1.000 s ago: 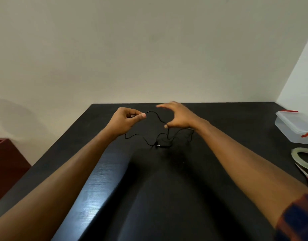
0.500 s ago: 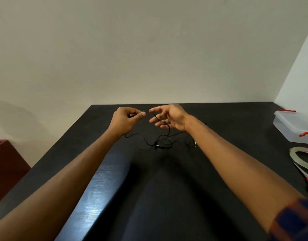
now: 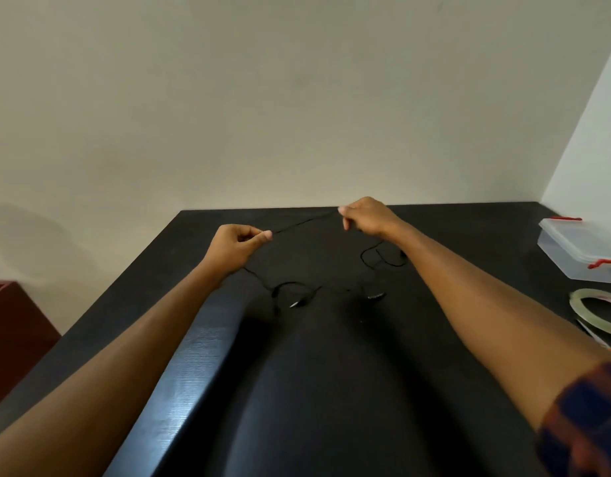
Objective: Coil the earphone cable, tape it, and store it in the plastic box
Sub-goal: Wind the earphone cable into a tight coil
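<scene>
Over the black surface (image 3: 331,390), two bare hands hold one thin black earphone cable (image 3: 304,222) above it. Left hand (image 3: 236,246) is curled into a loose fist, thumb pressed against the forefinger, pinching the cable at its fingertips. Right hand (image 3: 367,216), raised a little higher and nearer the wall, is likewise closed, gripping the cable between thumb and fingers. Between the two hands a single stretch of cable runs nearly straight, sloping up toward the right hand.

From each hand the rest of the cable drops to the surface: one strand falls from below the left hand and curves into a loop, another hangs in loose bends beneath the right wrist. Two small pale glints lie on the surface between the forearms; whether they are earbuds or plug is too small to tell.

Well to the right of the cable stands one clear plastic box (image 3: 577,251) with red clips, lid on. Nearer than the box lies one roll of clear tape (image 3: 588,297), flat, and just beside it one partly cropped pair of scissors (image 3: 603,344) with a red handle. A checked sleeve (image 3: 586,425) covers the right upper arm.
</scene>
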{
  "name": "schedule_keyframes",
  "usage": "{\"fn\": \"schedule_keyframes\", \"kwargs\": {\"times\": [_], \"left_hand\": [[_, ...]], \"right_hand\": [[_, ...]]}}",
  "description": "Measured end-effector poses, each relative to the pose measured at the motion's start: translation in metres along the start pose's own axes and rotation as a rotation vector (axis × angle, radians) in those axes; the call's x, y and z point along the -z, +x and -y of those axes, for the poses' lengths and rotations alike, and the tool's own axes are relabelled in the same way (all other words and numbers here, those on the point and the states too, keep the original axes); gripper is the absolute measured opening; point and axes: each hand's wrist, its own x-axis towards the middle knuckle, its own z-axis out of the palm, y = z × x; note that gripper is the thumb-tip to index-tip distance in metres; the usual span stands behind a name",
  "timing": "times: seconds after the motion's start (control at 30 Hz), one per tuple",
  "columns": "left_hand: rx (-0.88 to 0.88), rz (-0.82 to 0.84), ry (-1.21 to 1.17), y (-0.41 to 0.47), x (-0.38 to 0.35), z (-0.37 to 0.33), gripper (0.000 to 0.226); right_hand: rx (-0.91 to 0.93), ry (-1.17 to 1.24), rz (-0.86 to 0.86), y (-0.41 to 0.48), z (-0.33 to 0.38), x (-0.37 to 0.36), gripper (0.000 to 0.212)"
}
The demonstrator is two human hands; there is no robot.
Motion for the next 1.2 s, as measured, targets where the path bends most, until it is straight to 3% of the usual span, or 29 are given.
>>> {"fn": "schedule_keyframes", "kwargs": {"times": [0.1,0.27,0.47,0.63,0.7,0.8,0.87,0.97,1.07,1.2], "left_hand": [[0.024,0.072,0.000,-0.002,0.006,0.004,0.024],[0.028,0.139,0.098,-0.003,0.017,0.003,0.017],[0.079,0.226,0.159,-0.002,0.029,0.005,0.026],[0.113,0.186,0.077,-0.003,0.033,0.012,0.022],[0.113,0.177,-0.003,-0.003,0.025,0.011,0.020],[0.057,0.180,0.014,-0.002,0.008,0.004,0.019],[0.022,0.182,0.044,-0.002,-0.002,-0.002,0.018],[-0.025,0.178,0.060,0.000,-0.011,-0.009,0.017],[-0.052,0.122,0.078,-0.001,-0.010,-0.010,0.013],[-0.027,0.101,0.105,-0.003,0.004,-0.001,0.007]], "right_hand": [[-0.106,-0.183,-0.078,-0.003,-0.031,-0.001,0.051],[-0.231,-0.239,-0.233,-0.006,-0.069,0.001,0.050],[-0.212,-0.471,-0.424,-0.001,-0.079,0.001,0.048],[-0.301,-0.621,-0.243,-0.002,-0.076,0.000,0.037],[-0.203,-0.532,-0.186,-0.004,-0.060,-0.010,0.038],[0.115,-0.382,-0.186,-0.011,-0.020,-0.031,0.051],[0.336,-0.245,-0.062,-0.016,0.011,-0.047,0.055],[0.511,-0.217,0.078,-0.021,0.047,-0.071,0.050],[0.540,-0.346,0.046,-0.018,0.057,-0.080,0.026],[0.411,-0.462,-0.028,-0.012,0.033,-0.072,0.036]]}}
